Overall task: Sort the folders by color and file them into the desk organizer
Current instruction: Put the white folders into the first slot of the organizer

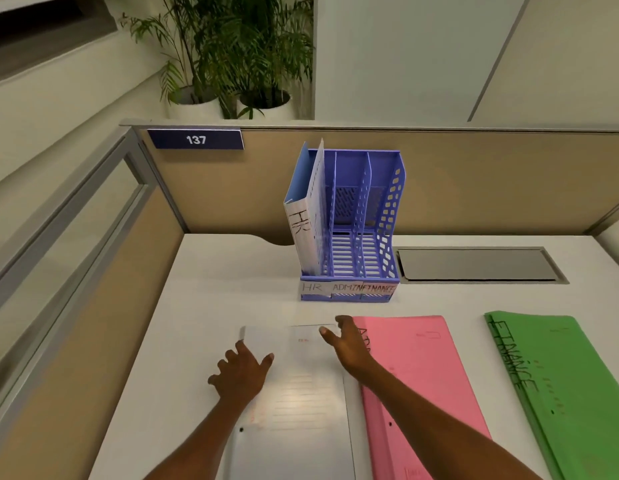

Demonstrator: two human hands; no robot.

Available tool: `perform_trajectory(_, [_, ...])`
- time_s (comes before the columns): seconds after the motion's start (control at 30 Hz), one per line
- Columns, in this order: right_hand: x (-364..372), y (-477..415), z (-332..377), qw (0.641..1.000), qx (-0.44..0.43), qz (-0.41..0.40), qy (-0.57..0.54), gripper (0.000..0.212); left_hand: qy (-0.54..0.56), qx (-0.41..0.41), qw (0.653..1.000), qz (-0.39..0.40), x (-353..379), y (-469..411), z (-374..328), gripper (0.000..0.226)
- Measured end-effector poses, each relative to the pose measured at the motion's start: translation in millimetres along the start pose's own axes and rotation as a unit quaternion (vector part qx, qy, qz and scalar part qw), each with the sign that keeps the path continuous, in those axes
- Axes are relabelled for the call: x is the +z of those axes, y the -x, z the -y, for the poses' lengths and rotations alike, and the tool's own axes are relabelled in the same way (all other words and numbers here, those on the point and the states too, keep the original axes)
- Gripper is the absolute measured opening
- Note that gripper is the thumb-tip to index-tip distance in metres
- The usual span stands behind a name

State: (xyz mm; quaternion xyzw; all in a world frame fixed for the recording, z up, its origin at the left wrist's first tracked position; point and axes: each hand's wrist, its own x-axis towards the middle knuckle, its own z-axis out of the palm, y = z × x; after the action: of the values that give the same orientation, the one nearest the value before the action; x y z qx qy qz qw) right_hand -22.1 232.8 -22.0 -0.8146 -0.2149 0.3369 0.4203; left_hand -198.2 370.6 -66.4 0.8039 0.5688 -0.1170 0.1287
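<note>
You have four flat card folders: two white, one standing in the blue slotted plastic desk organizer point(360, 216) with three compartments, one pink, one green. Two potted plants sit behind the partition.

Points: standing white folder point(302, 233), lying white folder point(301, 403), pink folder point(422, 382), green folder point(571, 386), potted plants point(231, 57).

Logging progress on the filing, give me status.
Left hand and right hand open on white folder. One HR folder already in organizer. Pink folder, green folder waiting. Path unobstructed.

**What sits on my bench**

The white bench point(204, 306) carries a blue desk organizer point(353, 237) at the back, beside a grey cable hatch point(477, 265); nearer me lie a white folder point(301, 393) under my hands, a pink folder point(422, 386) just beside it, and a green folder point(564, 386) apart at the right.
</note>
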Motion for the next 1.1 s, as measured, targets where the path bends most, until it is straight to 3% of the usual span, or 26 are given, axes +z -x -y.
perform_trajectory(0.27, [21.6, 41.8, -47.0, 0.99, 0.087, 0.038, 0.106, 0.076, 0.032, -0.028, 0.998, 0.037, 25.7, 29.2, 26.4, 0.071])
perform_trajectory(0.53, [42.9, 63.9, -59.7, 0.98, 0.13, 0.036, 0.145, 0.072, 0.079, -0.038, 0.995, 0.046, 29.3, 38.5, 34.1, 0.054])
perform_trajectory(0.8, [39.9, 53.2, -55.0, 0.972, 0.234, 0.0, 0.001, 0.063, 0.312, -0.161, 0.933, 0.082, 23.8, 30.2, 30.3, 0.08])
perform_trajectory(0.97, [39.5, 47.9, -53.7, 0.97, 0.24, -0.007, -0.018, 0.027, 0.353, -0.176, 0.913, 0.101, 22.8, 26.4, 38.8, 0.086])
perform_trajectory(1.03, [38.3, 46.9, -51.4, 0.973, 0.229, -0.009, -0.035, 0.038, 0.374, -0.139, 0.908, 0.123, 23.1, 22.6, 44.1, 0.08])
perform_trajectory(1.1, [35.9, 45.0, -45.8, 0.975, 0.215, -0.023, -0.06, 0.056, 0.444, -0.106, 0.879, 0.137, 19.0, 21.6, 45.0, 0.06])
